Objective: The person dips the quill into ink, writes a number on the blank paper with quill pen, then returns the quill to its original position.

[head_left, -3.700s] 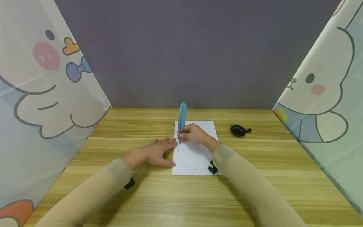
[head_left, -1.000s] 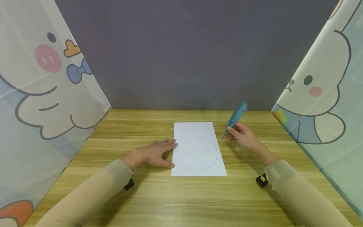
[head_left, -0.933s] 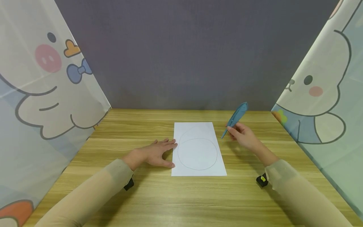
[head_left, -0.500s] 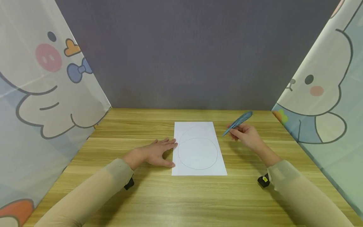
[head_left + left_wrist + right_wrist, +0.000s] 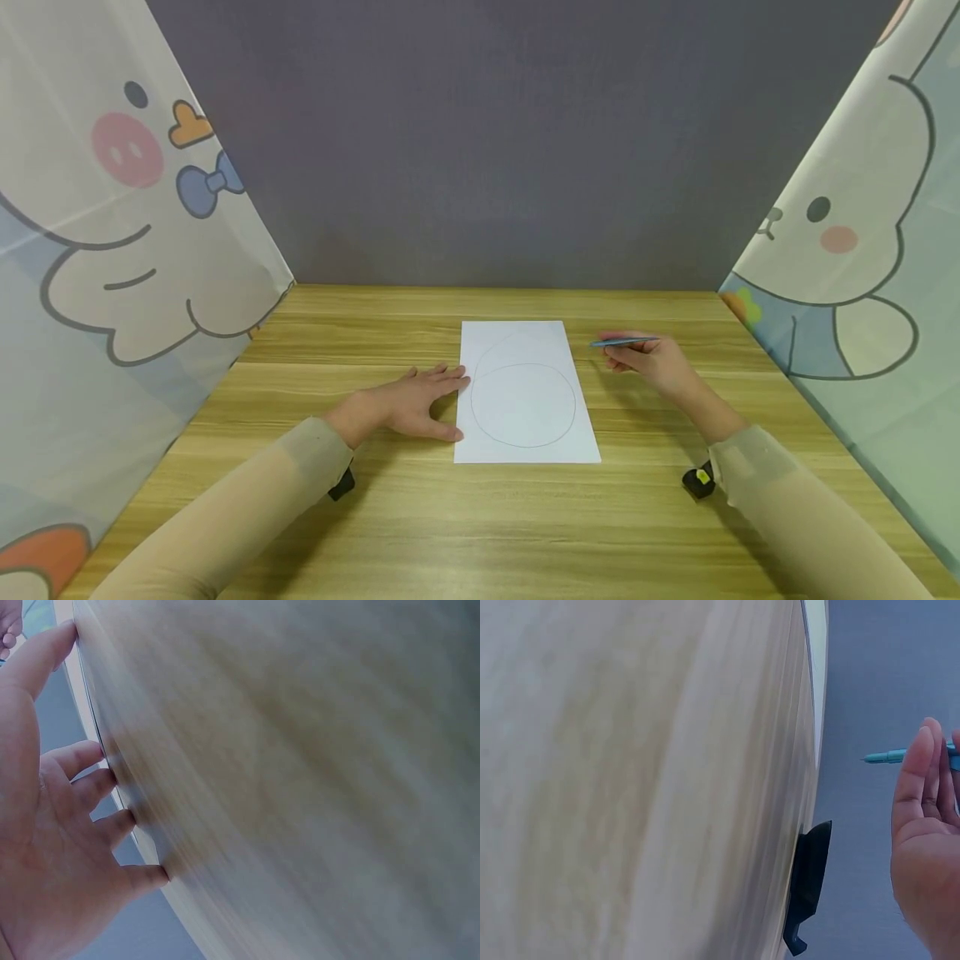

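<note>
A feather-shaped blue pen [image 5: 617, 342] lies nearly level in my right hand [image 5: 654, 363], pinched between thumb and fingers. The hand hovers to the right of a white sheet of paper [image 5: 468, 450]; in the right wrist view the pen's slim point [image 5: 885, 757] juts out past the fingers, clear of the tabletop. On the sheet is a thin closed round outline, with a fainter curved line rising above it. My left hand [image 5: 415, 406] is spread on the table, its fingertips and thumb resting at the paper's left edge; nothing is held in it.
The wood-grain table [image 5: 420, 517] ends at a dark grey panel [image 5: 495, 142]. Cartoon-printed cloths stand at both sides. A black object with a short tail [image 5: 808, 877] sits on the table in the right wrist view; my right hand hides it in the head view.
My right hand has left the paper for the right side, and the pen has tipped from upright to nearly level. The outline has become a closed loop with another curve. My left hand stays put.
</note>
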`<move>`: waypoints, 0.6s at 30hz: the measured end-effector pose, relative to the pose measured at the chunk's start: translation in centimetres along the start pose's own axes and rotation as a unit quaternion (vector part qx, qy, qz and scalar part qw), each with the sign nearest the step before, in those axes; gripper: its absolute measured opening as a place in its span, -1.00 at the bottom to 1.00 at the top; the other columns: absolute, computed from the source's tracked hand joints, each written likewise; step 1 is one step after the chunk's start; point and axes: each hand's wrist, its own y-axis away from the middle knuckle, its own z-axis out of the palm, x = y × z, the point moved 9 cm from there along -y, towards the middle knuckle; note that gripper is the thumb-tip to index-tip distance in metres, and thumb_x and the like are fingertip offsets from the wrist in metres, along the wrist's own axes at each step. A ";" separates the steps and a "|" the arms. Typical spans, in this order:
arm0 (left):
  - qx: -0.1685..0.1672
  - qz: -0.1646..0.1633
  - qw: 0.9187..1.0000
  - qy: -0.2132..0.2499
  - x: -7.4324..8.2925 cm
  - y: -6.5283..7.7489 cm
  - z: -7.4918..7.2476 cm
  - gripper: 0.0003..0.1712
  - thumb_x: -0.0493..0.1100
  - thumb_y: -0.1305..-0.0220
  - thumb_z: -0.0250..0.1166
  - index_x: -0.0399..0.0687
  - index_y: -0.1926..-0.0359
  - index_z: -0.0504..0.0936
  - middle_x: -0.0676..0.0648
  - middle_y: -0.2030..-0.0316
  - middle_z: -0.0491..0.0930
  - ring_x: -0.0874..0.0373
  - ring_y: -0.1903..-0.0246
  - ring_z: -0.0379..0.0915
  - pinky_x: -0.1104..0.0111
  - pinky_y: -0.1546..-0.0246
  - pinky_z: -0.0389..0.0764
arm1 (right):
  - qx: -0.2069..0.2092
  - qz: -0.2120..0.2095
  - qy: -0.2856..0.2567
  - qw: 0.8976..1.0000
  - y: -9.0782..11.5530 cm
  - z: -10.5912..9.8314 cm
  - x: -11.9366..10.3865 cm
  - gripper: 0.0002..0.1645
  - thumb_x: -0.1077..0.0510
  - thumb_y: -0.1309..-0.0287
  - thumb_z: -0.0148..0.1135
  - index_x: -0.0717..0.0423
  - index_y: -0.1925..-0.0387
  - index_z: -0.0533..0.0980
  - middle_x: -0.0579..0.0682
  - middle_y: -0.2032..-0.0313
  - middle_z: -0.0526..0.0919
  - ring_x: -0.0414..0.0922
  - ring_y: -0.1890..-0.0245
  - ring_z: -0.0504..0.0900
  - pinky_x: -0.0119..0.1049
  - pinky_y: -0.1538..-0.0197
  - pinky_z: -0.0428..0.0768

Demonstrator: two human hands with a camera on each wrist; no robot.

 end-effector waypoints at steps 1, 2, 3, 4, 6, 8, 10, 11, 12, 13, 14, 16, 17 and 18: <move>0.000 0.000 1.000 0.000 0.0 0.0 0.0 0.19 0.50 -0.44 0.29 0.13 -0.81 0.00 0.04 -0.81 -0.20 -0.10 -0.80 -0.35 -0.36 -0.72 -0.22 | 0.002 -0.006 -0.002 1.000 0.0 0.0 0.0 -0.54 0.17 -0.63 0.25 0.44 -0.32 0.60 -0.30 0.08 0.86 -0.10 0.09 0.86 -0.34 -0.02 0.82; 0.000 0.000 1.000 0.000 0.0 0.0 0.0 0.19 0.50 -0.44 0.29 0.13 -0.81 0.00 0.03 -0.81 -0.20 -0.11 -0.80 -0.35 -0.36 -0.72 -0.22 | 0.007 -0.013 -0.002 1.000 -0.1 0.0 -0.1 -0.57 0.18 -0.62 0.26 0.42 -0.29 0.63 -0.29 0.11 0.86 -0.10 0.12 0.86 -0.34 0.00 0.82; -0.001 0.000 1.000 0.000 0.1 0.0 0.0 0.19 0.50 -0.44 0.29 0.13 -0.81 -0.01 0.03 -0.81 -0.20 -0.11 -0.80 -0.35 -0.36 -0.72 -0.22 | 0.014 -0.019 -0.004 1.000 -0.1 -0.1 -0.2 -0.60 0.19 -0.62 0.26 0.41 -0.25 0.65 -0.28 0.16 0.86 -0.13 0.15 0.85 -0.36 0.03 0.82; -0.001 0.000 1.000 0.000 0.1 0.0 -0.1 0.19 0.49 -0.44 0.29 0.12 -0.81 0.00 0.03 -0.81 -0.20 -0.11 -0.80 -0.35 -0.36 -0.71 -0.22 | 0.022 -0.023 -0.003 0.999 -0.1 -0.2 -0.3 -0.64 0.19 -0.61 0.27 0.38 -0.21 0.68 -0.27 0.19 0.86 -0.16 0.19 0.84 -0.36 0.06 0.81; 0.000 0.001 1.000 0.000 0.1 0.1 -0.1 0.19 0.49 -0.44 0.29 0.12 -0.81 0.00 0.02 -0.81 -0.20 -0.12 -0.80 -0.35 -0.36 -0.71 -0.22 | 0.040 -0.024 0.003 0.999 0.0 -0.4 -0.4 -0.68 0.18 -0.61 0.28 0.33 -0.14 0.72 -0.22 0.27 0.84 -0.20 0.26 0.79 -0.38 0.13 0.79; 0.000 0.001 1.000 0.001 0.1 0.1 -0.1 0.18 0.48 -0.44 0.29 0.11 -0.81 0.00 0.02 -0.81 -0.20 -0.12 -0.80 -0.35 -0.37 -0.71 -0.22 | 0.055 -0.012 0.012 0.998 0.2 -0.6 -0.4 -0.72 0.13 -0.62 0.27 0.23 -0.11 0.74 -0.16 0.33 0.79 -0.23 0.32 0.72 -0.36 0.18 0.74; 0.000 0.001 1.000 0.002 0.1 0.1 -0.1 0.18 0.48 -0.44 0.30 0.11 -0.81 0.01 0.02 -0.81 -0.19 -0.12 -0.80 -0.35 -0.37 -0.71 -0.22 | 0.061 0.003 0.018 0.998 0.3 -0.7 -0.3 -0.70 0.10 -0.63 0.26 0.21 -0.12 0.73 -0.13 0.32 0.77 -0.23 0.35 0.65 -0.32 0.21 0.70; 0.000 0.001 1.000 0.001 0.0 0.1 -0.1 0.18 0.48 -0.44 0.30 0.12 -0.81 0.01 0.02 -0.81 -0.19 -0.12 -0.80 -0.35 -0.37 -0.71 -0.22 | 0.061 0.009 0.020 0.998 0.4 -0.7 -0.3 -0.69 0.09 -0.64 0.25 0.22 -0.13 0.72 -0.11 0.32 0.75 -0.22 0.36 0.62 -0.29 0.21 0.68; 0.000 0.001 1.000 0.001 0.0 0.1 -0.1 0.18 0.48 -0.44 0.30 0.12 -0.81 0.01 0.02 -0.81 -0.19 -0.12 -0.80 -0.35 -0.37 -0.71 -0.22 | 0.060 0.015 0.020 0.998 0.4 -0.7 -0.2 -0.68 0.08 -0.64 0.25 0.22 -0.15 0.71 -0.12 0.31 0.75 -0.21 0.37 0.60 -0.28 0.22 0.66; 0.000 0.001 1.000 0.002 0.0 0.1 -0.1 0.18 0.49 -0.44 0.30 0.12 -0.81 0.01 0.02 -0.81 -0.19 -0.12 -0.80 -0.35 -0.37 -0.71 -0.23 | 0.059 0.019 0.020 0.998 0.5 -0.8 -0.1 -0.66 0.08 -0.65 0.24 0.23 -0.16 0.70 -0.14 0.31 0.75 -0.21 0.36 0.60 -0.28 0.22 0.66; 0.000 0.001 1.000 0.002 0.0 0.1 -0.1 0.19 0.49 -0.44 0.30 0.12 -0.81 0.01 0.02 -0.81 -0.19 -0.12 -0.80 -0.35 -0.37 -0.71 -0.23 | 0.057 0.020 0.018 0.998 0.5 -0.7 -0.1 -0.65 0.08 -0.65 0.24 0.24 -0.18 0.69 -0.15 0.29 0.77 -0.20 0.36 0.63 -0.29 0.21 0.68; 0.000 0.001 1.000 0.002 0.0 0.1 -0.1 0.19 0.49 -0.44 0.30 0.12 -0.81 0.00 0.03 -0.81 -0.20 -0.12 -0.80 -0.35 -0.37 -0.71 -0.23 | 0.052 0.016 0.011 0.998 0.4 -0.7 -0.1 -0.63 0.10 -0.64 0.24 0.30 -0.21 0.68 -0.15 0.25 0.83 -0.19 0.31 0.73 -0.33 0.17 0.75; -0.001 0.001 1.000 0.002 0.0 0.1 -0.1 0.19 0.49 -0.44 0.30 0.12 -0.81 0.00 0.03 -0.81 -0.20 -0.11 -0.80 -0.35 -0.36 -0.71 -0.23 | 0.049 0.012 0.003 0.999 0.3 -0.6 -0.1 -0.61 0.12 -0.64 0.25 0.35 -0.23 0.67 -0.14 0.22 0.85 -0.20 0.29 0.78 -0.35 0.14 0.78; -0.001 0.001 1.000 0.002 0.0 0.1 -0.1 0.19 0.49 -0.44 0.30 0.12 -0.81 0.00 0.03 -0.81 -0.20 -0.11 -0.80 -0.35 -0.36 -0.72 -0.23 | 0.040 0.003 -0.006 0.999 0.3 -0.5 -0.2 -0.59 0.16 -0.64 0.24 0.41 -0.26 0.64 -0.12 0.19 0.88 -0.19 0.24 0.83 -0.35 0.11 0.81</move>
